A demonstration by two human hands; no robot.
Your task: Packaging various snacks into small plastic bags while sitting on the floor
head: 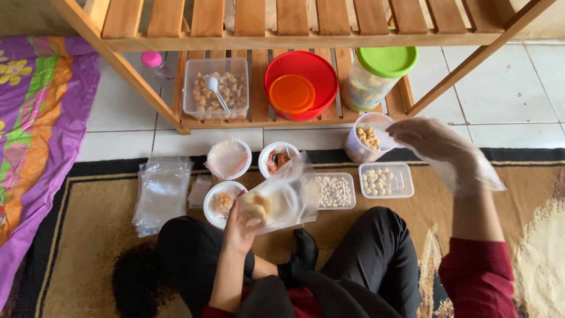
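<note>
**Bag held left, gloved hand at the tall cup**

Seated cross-legged on patterned rug (94, 235). Left hand (238, 227) closed on clear plastic bag (282, 197), mouth tilted up and right, snack pieces inside. Just beyond bag: round bowls (222, 203), two lidless rectangular tubs (385, 179) of pale pieces. Stack of empty bags (160, 194) left of bag. Right hand (438, 144), in loose clear glove, fingers spread and open, empty as far as visible, hovering right of bag, touching or just beside tall clear cup (366, 138) of snacks. Farther: wooden rack (259, 112) carrying red bowl (301, 82) and green-lidded jar (379, 73).
</note>
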